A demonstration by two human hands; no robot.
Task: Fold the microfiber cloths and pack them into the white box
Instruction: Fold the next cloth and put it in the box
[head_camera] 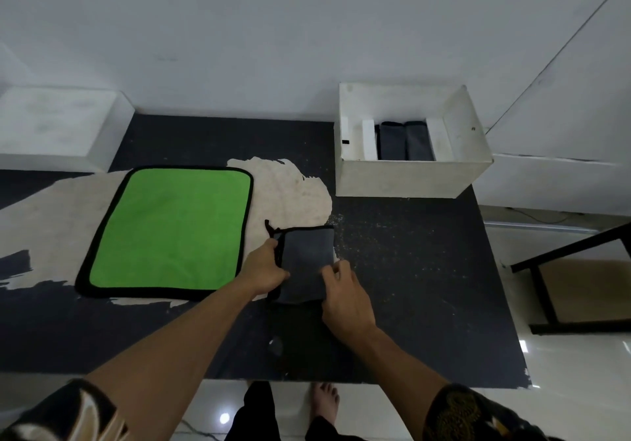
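Two hands hold the folded grey cloth (305,259) on the tabletop (426,287): the left hand (264,266) grips its left edge, the right hand (343,292) pinches its right edge. Its long axis runs away from the person. The white box (403,177) stands beyond it to the right, nearer the right hand.

Head camera, wide-angle, looking down-forward over table (409,304), close.

Grey microfiber cloth (305,259): folded into small rectangle, black trim, flat near desk centre.
Green microfiber cloth (170,229): unfolded, flat, black-edged, left half of desk.
White box (403,176): open-topped, far-right corner of desk; two folded grey cloths (404,140) inside, side by side.
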